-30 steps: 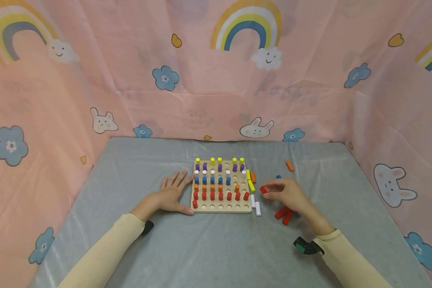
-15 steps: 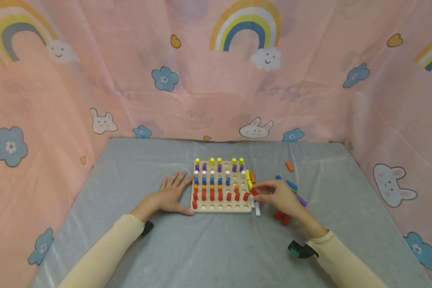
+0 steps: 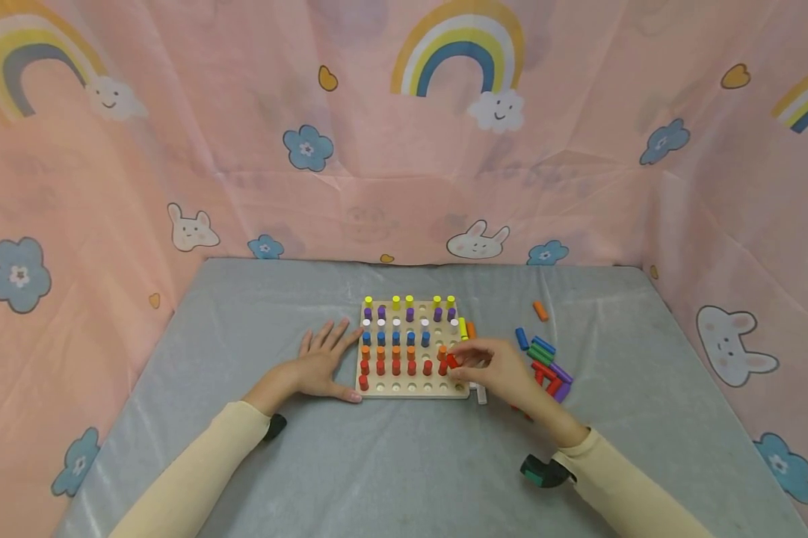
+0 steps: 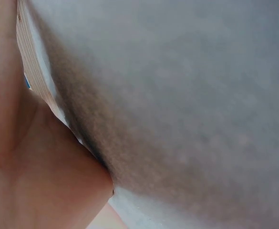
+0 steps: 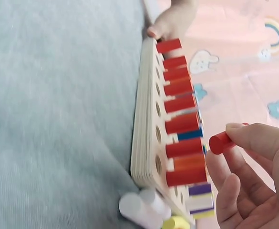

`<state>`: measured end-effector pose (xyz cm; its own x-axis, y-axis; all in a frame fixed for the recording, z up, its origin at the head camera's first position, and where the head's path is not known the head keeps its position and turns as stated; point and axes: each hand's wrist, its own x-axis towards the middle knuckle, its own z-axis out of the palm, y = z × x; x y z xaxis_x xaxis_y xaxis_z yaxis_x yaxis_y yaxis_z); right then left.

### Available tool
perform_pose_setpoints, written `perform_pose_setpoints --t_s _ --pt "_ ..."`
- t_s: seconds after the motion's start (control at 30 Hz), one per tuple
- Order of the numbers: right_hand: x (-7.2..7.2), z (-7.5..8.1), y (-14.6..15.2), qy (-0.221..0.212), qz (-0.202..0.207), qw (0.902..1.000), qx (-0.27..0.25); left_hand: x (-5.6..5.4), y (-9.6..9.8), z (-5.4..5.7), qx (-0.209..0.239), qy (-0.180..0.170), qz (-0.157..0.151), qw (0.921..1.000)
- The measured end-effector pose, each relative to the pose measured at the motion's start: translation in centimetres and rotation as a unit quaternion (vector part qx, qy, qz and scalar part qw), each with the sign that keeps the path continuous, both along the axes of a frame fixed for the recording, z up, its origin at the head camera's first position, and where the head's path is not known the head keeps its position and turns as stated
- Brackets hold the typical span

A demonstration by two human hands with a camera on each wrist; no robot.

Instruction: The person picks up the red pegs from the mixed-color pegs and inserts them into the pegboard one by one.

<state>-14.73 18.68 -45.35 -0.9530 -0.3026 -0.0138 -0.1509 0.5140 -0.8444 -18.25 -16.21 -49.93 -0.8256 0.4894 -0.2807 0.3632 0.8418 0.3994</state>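
Note:
A wooden pegboard (image 3: pixel 420 395) stands on the table with rows of upright yellow, purple, white, blue, orange and red pegs. Its front row has a single red peg (image 3: pixel 363 383) at the left end and bare holes beyond. My right hand (image 3: pixel 507 373) pinches another red peg (image 5: pixel 220 142) between thumb and fingers, over the board's right side. In the right wrist view that peg is tilted, clear of the holes. My left hand (image 3: pixel 318 370) lies with spread fingers against the board's left edge; the left wrist view shows mostly palm and cloth.
Right of the board lie loose blue, green, red and purple pegs (image 3: pixel 541 356), partly behind my right forearm. A lone orange peg (image 3: pixel 541 311) lies farther back. White pegs (image 5: pixel 135 208) and a yellow peg (image 3: pixel 463 327) lie close along the board's right edge.
My right hand has moved left with the red peg, from beside the loose pegs to over the board's right side. The left hand has stayed put.

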Motion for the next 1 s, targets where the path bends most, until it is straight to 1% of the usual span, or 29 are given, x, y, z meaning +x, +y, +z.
perform_pose_setpoints --t_s 0.1,0.27,0.4,0.7,0.83,1.0 --pt "0.2 0.0 -0.8 0.003 0.009 0.9999 -0.007 0.0 0.0 0.2 0.001 -0.006 0.001 1.0000" --pt "0.3 -0.3 -2.0 0.002 0.019 0.9997 -0.015 0.2 0.2 0.8 -0.003 -0.017 -0.001 0.9999" --pt "0.4 -0.7 -2.8 0.004 0.023 0.9996 -0.017 0.2 0.2 1.1 -0.005 -0.015 -0.004 0.9999" --pt "0.8 -1.0 -4.6 0.016 0.047 0.9978 -0.044 0.2 0.1 0.6 0.000 -0.015 0.002 0.9999" --pt "0.9 -1.2 -5.5 0.021 0.049 0.9973 -0.051 0.2 0.1 0.6 0.005 -0.009 0.003 0.9999" --pt "1.0 -1.6 -6.5 0.041 0.051 0.9958 -0.064 0.2 0.1 0.5 0.005 -0.008 0.005 0.9999"
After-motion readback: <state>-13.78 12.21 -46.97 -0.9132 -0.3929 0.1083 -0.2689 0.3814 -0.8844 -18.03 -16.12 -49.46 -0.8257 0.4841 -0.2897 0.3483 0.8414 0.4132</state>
